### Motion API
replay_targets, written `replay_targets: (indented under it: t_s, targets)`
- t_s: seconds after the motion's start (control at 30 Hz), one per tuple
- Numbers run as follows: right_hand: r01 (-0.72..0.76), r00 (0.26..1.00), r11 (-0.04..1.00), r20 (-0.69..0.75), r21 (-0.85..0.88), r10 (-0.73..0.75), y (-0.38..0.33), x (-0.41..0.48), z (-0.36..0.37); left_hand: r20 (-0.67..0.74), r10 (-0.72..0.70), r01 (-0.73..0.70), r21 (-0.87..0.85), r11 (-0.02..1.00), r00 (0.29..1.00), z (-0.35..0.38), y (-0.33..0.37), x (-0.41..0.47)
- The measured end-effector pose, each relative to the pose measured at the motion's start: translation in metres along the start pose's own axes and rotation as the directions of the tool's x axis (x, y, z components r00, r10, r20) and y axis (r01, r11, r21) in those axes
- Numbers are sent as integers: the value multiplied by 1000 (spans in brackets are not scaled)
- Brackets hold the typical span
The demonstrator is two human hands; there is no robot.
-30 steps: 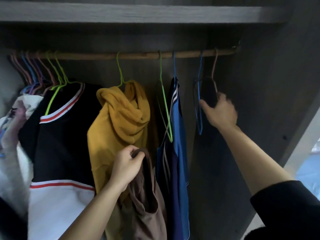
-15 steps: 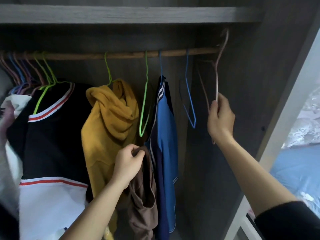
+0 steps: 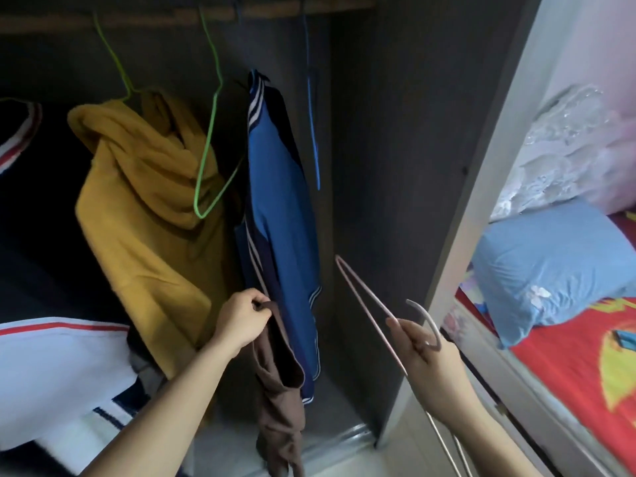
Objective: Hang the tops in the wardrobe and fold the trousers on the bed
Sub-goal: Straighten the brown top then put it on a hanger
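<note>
Setting: wardrobe [image 3: 395, 139] interior, dark grey panels, door frame on the right; bed [image 3: 571, 366] with red printed cover beyond the frame.
Right hand [image 3: 428, 356]: closed around a pink hanger [image 3: 364, 304], low and in front of the wardrobe opening. Hook curls over the fingers; one wire arm points up and left toward the blue top, another part runs down past the wrist.
Left hand [image 3: 241, 320]: pinched shut on the top edge of a brown top [image 3: 278, 383]. Garment hangs limp from the grip, its lower end near the wardrobe floor.
Brown top position: just in front of the blue top, between the mustard hoodie and the pink hanger. Not on any hanger.
White garment [image 3: 51, 366]: lower left, red stripe across it, partly out of frame.
Blue top [image 3: 278, 201]: hung edge-on, white stripes at collar and hem.
Mustard hoodie [image 3: 137, 187]: on a green hanger, left of the blue top.
Empty green hanger [image 3: 213, 132]: between hoodie and blue top.
Empty blue hanger [image 3: 311, 108]: right of the blue top.
Rail [image 3: 275, 10]: wooden, at the top edge; carries all hung items.
Pillow [image 3: 550, 270]: light blue, on the bed, far right.
</note>
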State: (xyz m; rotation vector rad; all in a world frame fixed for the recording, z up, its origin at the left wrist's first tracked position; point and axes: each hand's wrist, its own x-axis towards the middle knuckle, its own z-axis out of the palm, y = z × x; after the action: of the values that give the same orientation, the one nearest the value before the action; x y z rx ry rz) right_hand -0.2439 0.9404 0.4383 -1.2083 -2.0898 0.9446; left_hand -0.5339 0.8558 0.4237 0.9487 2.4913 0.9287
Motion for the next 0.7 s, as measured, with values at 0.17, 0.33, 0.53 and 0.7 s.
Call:
replay_targets:
  t_s: [0.17,0.33,0.53,0.7]
  targets:
    - [20,931,996,364,-82,11,-4,-29,-47,-31,-20,23,94,995,999,23,0,-7]
    - [22,894,997,448,-78,16,-16,-33,-40,55,110,-113,62,992,992,42,37,-26]
    - [-143,933,988,324,-66,156,10,-14,4,234,258,-210,-211,955,937,53,97,-60]
    - [-300,952,791,226,533,208,-1,-5,-31,126,466,-483,190,855,876,35,113,-61]
